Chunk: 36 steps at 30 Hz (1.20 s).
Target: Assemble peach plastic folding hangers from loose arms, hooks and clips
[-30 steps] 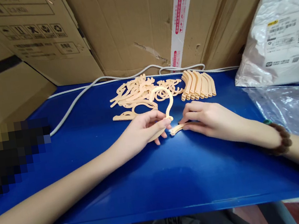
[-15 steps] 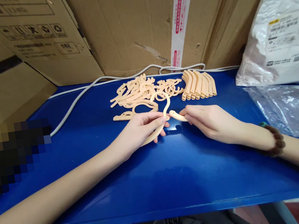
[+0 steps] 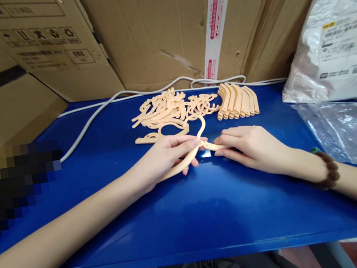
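Observation:
My left hand (image 3: 168, 155) pinches a beige plastic piece made of a curved hook (image 3: 202, 126) and a long arm (image 3: 178, 168) that runs down under the palm. Between the fingers of my right hand (image 3: 247, 144) is a second beige arm (image 3: 211, 146), its end touching the joint below the hook. Whether the two are locked together cannot be made out. Just behind my left hand lies a heap of loose beige parts (image 3: 164, 109). Curved beige arms (image 3: 235, 100) stand stacked in a row behind my right hand.
The blue table (image 3: 191, 221) is bordered at the back by cardboard boxes (image 3: 157, 34) and a white cable (image 3: 95, 113). A white plastic parcel (image 3: 336, 47) stands at the back right, with a clear plastic bag (image 3: 349, 135) in front of it.
My right hand has moved slightly left, bringing its arm from a small gap into contact with the joint. The hooked piece in my left hand has shifted slightly, its hook lower.

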Motion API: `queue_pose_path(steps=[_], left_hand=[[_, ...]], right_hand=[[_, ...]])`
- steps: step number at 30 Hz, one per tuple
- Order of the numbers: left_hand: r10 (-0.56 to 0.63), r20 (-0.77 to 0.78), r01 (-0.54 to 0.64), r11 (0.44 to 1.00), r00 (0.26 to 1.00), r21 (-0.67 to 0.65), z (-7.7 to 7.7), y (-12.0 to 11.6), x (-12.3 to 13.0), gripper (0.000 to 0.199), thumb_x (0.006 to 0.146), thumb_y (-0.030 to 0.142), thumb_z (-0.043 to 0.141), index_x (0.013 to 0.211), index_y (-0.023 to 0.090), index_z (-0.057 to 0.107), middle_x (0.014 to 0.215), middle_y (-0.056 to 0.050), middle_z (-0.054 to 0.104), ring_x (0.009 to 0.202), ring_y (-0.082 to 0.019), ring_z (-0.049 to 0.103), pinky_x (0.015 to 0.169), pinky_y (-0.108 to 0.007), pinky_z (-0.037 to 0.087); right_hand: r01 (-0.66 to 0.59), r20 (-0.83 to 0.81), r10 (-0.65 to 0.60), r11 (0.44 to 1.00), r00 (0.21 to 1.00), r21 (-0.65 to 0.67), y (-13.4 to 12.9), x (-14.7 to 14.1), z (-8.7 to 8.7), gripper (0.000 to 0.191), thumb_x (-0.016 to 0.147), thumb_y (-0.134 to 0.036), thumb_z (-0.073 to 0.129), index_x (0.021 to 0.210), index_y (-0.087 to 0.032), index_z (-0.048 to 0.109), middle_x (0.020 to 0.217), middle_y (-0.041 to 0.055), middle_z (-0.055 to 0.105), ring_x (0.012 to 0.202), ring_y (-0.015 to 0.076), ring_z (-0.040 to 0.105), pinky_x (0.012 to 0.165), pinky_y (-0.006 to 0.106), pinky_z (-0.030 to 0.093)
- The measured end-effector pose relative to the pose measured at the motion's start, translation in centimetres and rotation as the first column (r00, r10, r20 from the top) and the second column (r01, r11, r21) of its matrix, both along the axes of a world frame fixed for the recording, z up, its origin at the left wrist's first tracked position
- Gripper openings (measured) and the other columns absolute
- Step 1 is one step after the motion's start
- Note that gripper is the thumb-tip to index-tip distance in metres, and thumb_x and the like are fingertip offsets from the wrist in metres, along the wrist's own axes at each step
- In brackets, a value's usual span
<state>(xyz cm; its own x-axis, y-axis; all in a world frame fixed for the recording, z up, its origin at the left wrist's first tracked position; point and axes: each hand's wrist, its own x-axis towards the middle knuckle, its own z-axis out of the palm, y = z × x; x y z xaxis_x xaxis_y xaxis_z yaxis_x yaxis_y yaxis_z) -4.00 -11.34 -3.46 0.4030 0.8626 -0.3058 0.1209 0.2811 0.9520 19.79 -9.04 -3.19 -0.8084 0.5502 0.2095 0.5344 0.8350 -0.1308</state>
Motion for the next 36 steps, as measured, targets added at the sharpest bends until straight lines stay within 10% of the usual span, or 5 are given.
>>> queue_pose_path(steps=[36], left_hand=[[-0.140,0.073,0.146,0.986,0.987,-0.082,0.2,0.7,-0.3,0.019,0.091,0.029,0.062,0.094,0.016,0.075,0.072,-0.003,0.066,0.062,-0.010,0.057,0.050,-0.016,0.045]], right_hand=[[-0.174,-0.205,0.120,0.947,0.971,-0.270,1.1,0.3,-0.9,0.034,0.101,-0.041,0.048,0.112,-0.017,0.070,0.085,0.0035,0.063,0.074,0.0126,0.057,0.069,0.023,0.040]])
